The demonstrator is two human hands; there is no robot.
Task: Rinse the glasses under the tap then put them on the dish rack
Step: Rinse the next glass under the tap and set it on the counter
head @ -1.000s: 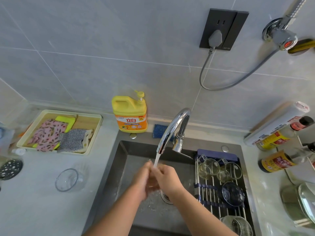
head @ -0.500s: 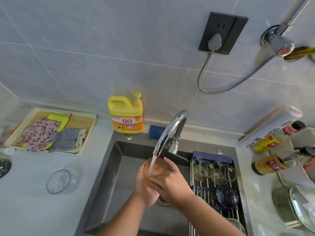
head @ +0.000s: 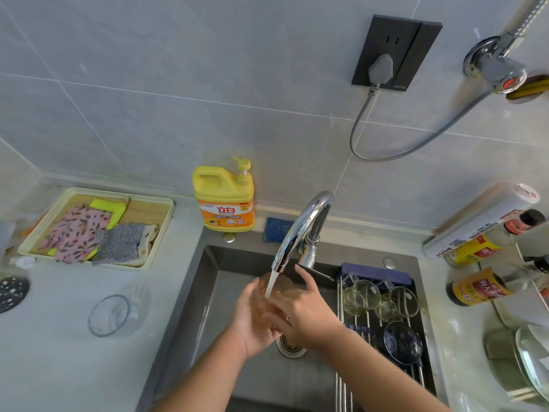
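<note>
- Now the glass has been raised into the stream from the tap.
- It is gripped by the left hand and right hand, fingers curled round it.
- Rinsing is judged under way; the dish rack comes next.

Bright, diffuse light covers the pale wall tiles and counter; shadows are soft. Glare streaks the chrome tap. Wide-angle distortion bows tile lines toward the edges. Motion blur smears the left hand, right hand and glass; the bottles at right are soft.
</note>
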